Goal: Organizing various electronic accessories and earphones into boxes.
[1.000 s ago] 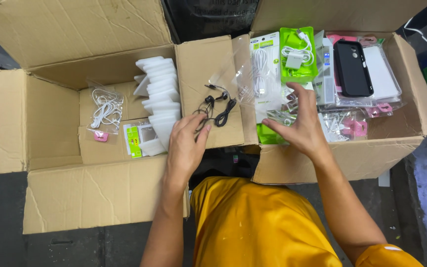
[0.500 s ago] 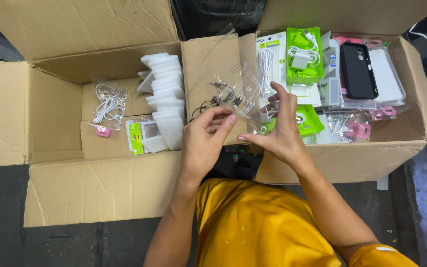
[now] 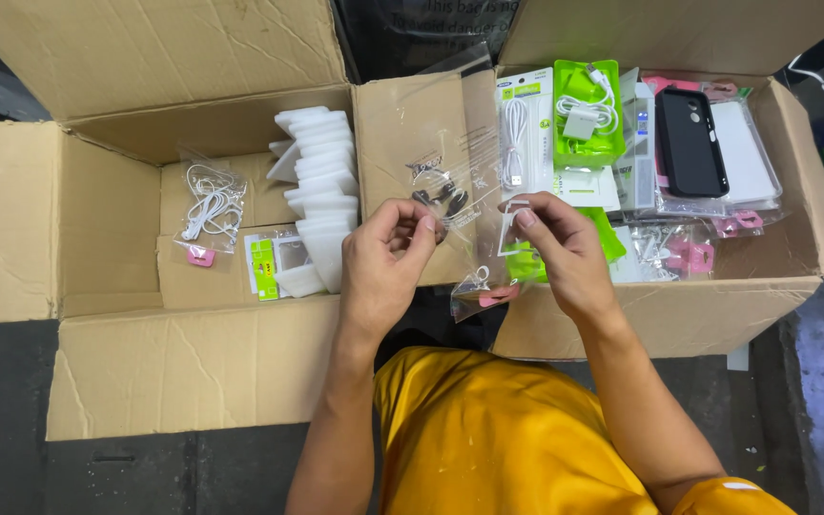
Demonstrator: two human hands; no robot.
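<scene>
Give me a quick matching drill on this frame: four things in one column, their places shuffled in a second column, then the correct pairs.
Things:
1. clear plastic bag
2. stack of white foam pieces
3. black phone case
4. bagged white earphones

Places:
A. middle of the left box, beside its right wall
B. far part of the right box, towards its right side
C. held up between the left hand and the right hand
D. left part of the left box

Pairs: 1-C, 2-A, 3-B, 4-D
</scene>
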